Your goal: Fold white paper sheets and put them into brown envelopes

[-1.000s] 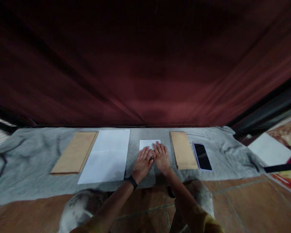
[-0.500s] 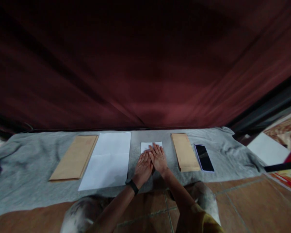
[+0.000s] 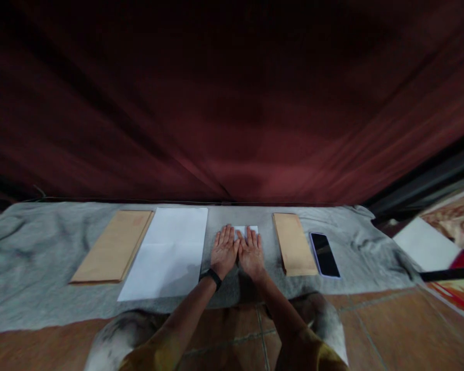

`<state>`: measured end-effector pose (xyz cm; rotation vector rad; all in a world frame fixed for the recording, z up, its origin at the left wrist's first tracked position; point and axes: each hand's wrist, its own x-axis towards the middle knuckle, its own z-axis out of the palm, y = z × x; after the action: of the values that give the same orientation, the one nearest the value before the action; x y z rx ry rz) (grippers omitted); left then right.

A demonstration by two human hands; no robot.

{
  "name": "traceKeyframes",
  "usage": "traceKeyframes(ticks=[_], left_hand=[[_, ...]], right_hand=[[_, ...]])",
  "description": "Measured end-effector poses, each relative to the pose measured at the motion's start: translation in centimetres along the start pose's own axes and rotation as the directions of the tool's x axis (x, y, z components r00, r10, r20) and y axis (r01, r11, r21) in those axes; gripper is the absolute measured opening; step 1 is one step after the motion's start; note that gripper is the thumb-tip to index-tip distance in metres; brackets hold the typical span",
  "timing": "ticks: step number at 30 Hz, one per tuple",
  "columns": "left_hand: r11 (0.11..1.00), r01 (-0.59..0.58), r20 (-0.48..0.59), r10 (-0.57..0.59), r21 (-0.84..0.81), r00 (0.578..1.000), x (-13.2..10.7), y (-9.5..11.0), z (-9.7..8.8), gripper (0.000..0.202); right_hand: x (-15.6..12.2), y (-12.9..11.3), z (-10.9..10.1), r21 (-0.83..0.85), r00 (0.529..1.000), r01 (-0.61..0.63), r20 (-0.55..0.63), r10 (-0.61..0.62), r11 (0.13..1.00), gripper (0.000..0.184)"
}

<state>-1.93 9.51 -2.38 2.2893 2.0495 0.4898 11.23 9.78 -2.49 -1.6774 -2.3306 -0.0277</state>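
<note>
A small white piece of folded paper (image 3: 241, 230) lies on the grey cloth (image 3: 266, 288), mostly covered by my hands. My left hand (image 3: 223, 251) rests flat over its left side, fingers stretched forward. Beside it my right hand (image 3: 251, 253) lies flat on the paper's right part, the two thumbs meeting in the middle. Only the paper's far edge shows between and beyond the fingers. To the left of my hands is a large white sheet (image 3: 166, 257) with a crease across it.
Brown envelopes (image 3: 112, 250) lie at the left, beside the sheet. At the right are another brown envelope (image 3: 294, 245) and a phone (image 3: 325, 255) with a dark screen. A dark red curtain (image 3: 232, 129) hangs behind the cloth. Tiled floor (image 3: 379, 319) shows in front.
My hands have slid apart: the left moved forward and the right no longer overlaps it. Both now lie side by side. The view has shifted slightly.
</note>
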Motion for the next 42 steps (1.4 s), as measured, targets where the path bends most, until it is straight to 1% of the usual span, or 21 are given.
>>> traceKeyframes(ticks=[6, 9, 15, 18, 20, 23, 25, 27, 31, 34, 38, 42], left_hand=[[1.0, 0.001, -0.016, 0.0, 0.024, 1.0, 0.1, 0.0, 0.1, 0.056], [0.999, -0.011, -0.017, 0.011, 0.035, 1.0, 0.2, 0.1, -0.1, 0.056], [0.999, -0.028, -0.025, 0.029, 0.045, 0.999, 0.2, 0.3, -0.7, 0.057], [0.998, -0.034, -0.02, 0.035, 0.051, 0.999, 0.2, 0.3, -0.9, 0.058], [0.998, -0.032, -0.012, 0.033, 0.056, 0.999, 0.3, 0.3, -0.9, 0.058], [0.997, -0.032, 0.022, 0.031, 0.076, 0.999, 0.4, 0.2, -0.8, 0.055], [0.995, -0.039, 0.042, 0.036, 0.088, 0.998, 0.4, 0.1, -0.7, 0.055], [0.995, -0.045, 0.036, 0.042, 0.092, 0.998, 0.4, 0.0, -0.6, 0.055], [0.996, -0.04, 0.0, 0.041, 0.083, 0.999, 0.4, 0.0, -0.3, 0.057], [0.996, -0.032, -0.012, 0.034, 0.084, 0.999, 0.5, 0.0, -0.2, 0.057], [0.996, -0.033, -0.025, 0.035, 0.087, 0.999, 0.3, -0.2, -0.1, 0.058], [0.997, 0.003, -0.08, 0.004, 0.082, 0.997, -0.8, -0.4, -0.1, 0.061]], right_hand=[[0.3, 0.4, -0.1, 0.056, 0.999, -0.036, -0.023, 0.038, 0.998, 0.049], [0.3, 1.3, -0.1, 0.058, 0.998, -0.042, -0.033, 0.044, 0.997, 0.049], [-0.3, 3.8, -0.3, 0.04, 0.989, -0.132, -0.058, 0.135, 0.99, 0.052], [0.0, 3.8, -0.9, 0.061, 0.983, -0.166, -0.074, 0.171, 0.984, 0.052], [0.4, 2.9, -1.2, 0.087, 0.984, -0.144, -0.091, 0.151, 0.986, 0.052], [1.2, 1.1, -1.2, 0.146, 0.996, 0.021, -0.087, -0.009, 0.989, 0.049], [1.5, 0.3, -0.9, 0.168, 0.995, 0.077, -0.075, -0.065, 0.983, 0.047], [1.6, 0.4, -0.6, 0.166, 0.996, 0.059, -0.07, -0.047, 0.984, 0.046], [1.2, 2.3, -0.4, 0.124, 0.998, 0.0, -0.068, 0.008, 0.992, 0.047], [0.9, 3.3, -0.4, 0.091, 0.997, -0.015, -0.067, 0.021, 0.996, 0.048], [0.9, 3.4, -0.3, 0.078, 0.997, -0.02, -0.071, 0.026, 0.997, 0.049], [0.9, 3.3, -0.3, 0.069, 0.997, -0.036, -0.064, 0.04, 0.997, 0.05]])
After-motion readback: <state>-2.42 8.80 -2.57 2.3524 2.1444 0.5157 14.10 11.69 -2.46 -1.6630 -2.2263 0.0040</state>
